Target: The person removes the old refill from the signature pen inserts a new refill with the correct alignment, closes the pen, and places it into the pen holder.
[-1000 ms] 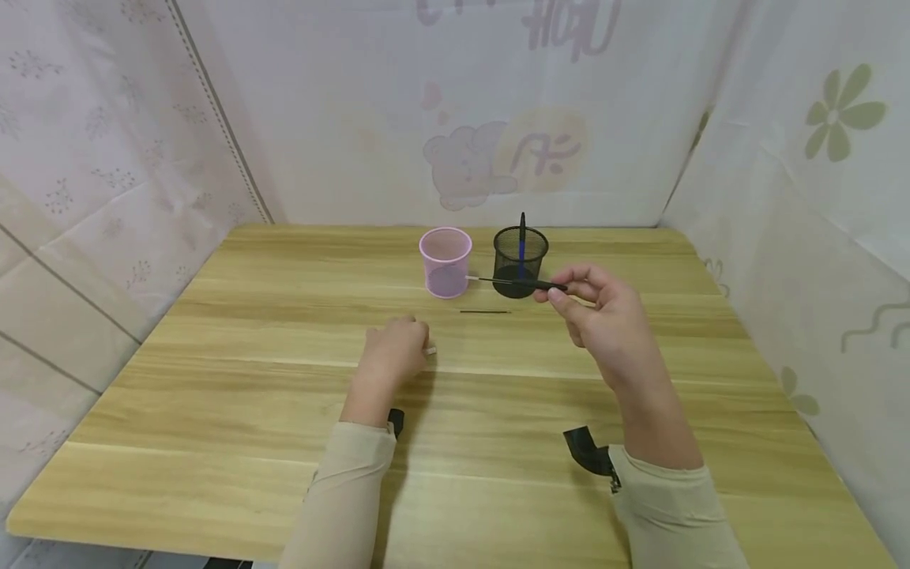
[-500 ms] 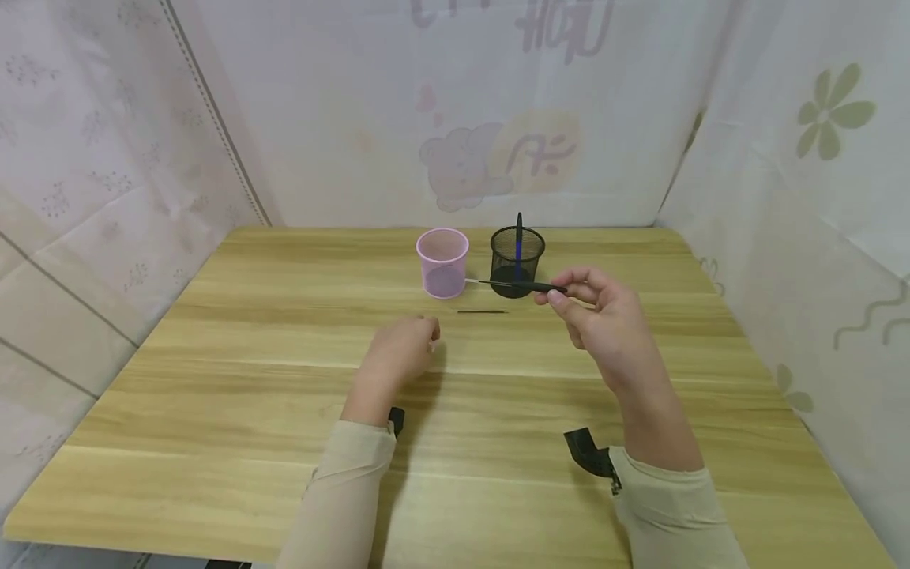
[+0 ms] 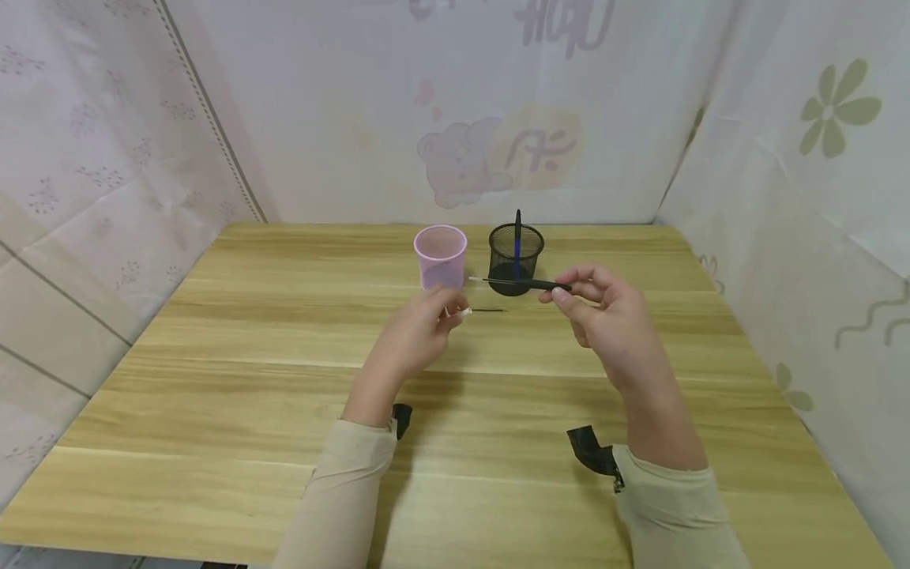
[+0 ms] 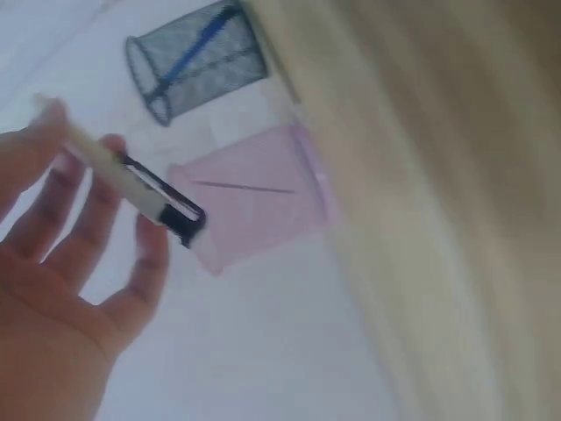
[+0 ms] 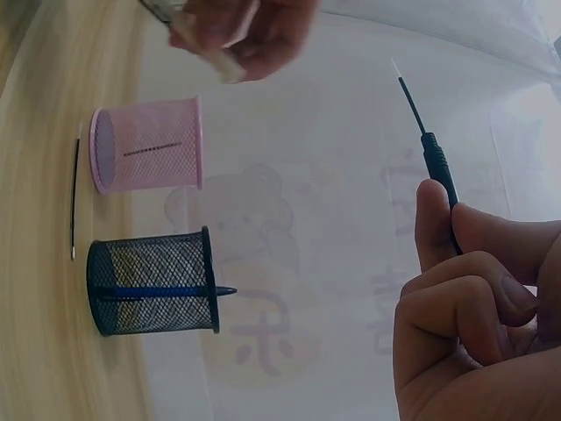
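Observation:
My left hand (image 3: 415, 340) pinches a white pen barrel (image 4: 123, 180) with a black clip at its end, held above the table. In the head view its white end shows at my fingertips, just in front of the pink mesh cup. My right hand (image 3: 611, 320) pinches a black pen grip section (image 5: 436, 158) between thumb and fingers. A thin dark refill (image 5: 408, 92) with a whitish end sticks out of it, pointing left toward my left hand. Another thin dark refill (image 3: 490, 310) lies on the table, partly behind the barrel.
The pink mesh cup (image 3: 441, 261) stands at the back; a short dark line shows through its wall. To its right, a black mesh cup (image 3: 502, 257) holds a blue-and-black pen (image 3: 517, 241). The wooden table (image 3: 213, 379) meets patterned cloth walls behind and at both sides.
My left hand has moved forward and right from over the table, and the white pen barrel in its fingers now shows. The right hand with its pen section has barely moved.

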Demonstrator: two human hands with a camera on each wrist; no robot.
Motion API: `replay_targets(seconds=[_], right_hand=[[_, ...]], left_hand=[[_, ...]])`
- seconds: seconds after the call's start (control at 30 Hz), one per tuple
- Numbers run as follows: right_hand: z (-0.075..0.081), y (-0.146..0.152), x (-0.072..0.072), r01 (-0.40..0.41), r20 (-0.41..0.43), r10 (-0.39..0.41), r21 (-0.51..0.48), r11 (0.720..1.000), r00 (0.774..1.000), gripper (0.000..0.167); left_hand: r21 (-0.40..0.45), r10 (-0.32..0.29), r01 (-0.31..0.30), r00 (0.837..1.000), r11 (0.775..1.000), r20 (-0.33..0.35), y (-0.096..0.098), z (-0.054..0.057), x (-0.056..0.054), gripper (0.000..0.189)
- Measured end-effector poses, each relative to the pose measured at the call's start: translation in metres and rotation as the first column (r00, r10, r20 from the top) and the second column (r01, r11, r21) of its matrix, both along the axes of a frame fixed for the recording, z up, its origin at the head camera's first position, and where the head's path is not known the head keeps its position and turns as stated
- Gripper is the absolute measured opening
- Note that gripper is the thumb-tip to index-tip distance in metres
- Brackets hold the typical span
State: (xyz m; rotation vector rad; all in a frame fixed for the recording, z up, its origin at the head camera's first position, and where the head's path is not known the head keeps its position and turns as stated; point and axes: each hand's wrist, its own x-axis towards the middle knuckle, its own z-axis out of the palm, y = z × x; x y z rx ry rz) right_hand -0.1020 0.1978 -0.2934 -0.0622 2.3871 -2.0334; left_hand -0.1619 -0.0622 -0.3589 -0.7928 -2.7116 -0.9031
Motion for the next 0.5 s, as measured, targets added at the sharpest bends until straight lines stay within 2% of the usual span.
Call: replay_targets(seconds=[0.13, 0.27, 0.37, 0.5], right_hand=[[0.001, 0.000, 0.001, 0.000, -0.005, 0.000, 0.008, 1.000, 1.000, 0.009], [0.002, -0.002, 0.003, -0.004, -0.012, 0.005, 0.030, 1.000, 1.000, 0.010], [0.002, -0.004, 0.002, -0.008, -0.017, 0.009, 0.028, 1.000, 1.000, 0.010], [0.001, -0.004, 0.002, -0.009, -0.016, 0.009, 0.012, 1.000, 1.000, 0.010]], left_hand=[[0.123, -0.022, 0.040, 0.990, 0.992, -0.139, 0.001, 0.015, 0.005, 0.014], [0.178, -0.038, 0.090, 0.961, 0.980, -0.274, 0.000, 0.027, 0.009, 0.017], [0.197, -0.045, 0.111, 0.949, 0.974, -0.312, -0.002, 0.035, 0.013, 0.019], [0.209, -0.039, 0.113, 0.943, 0.971, -0.331, -0.005, 0.043, 0.019, 0.018]])
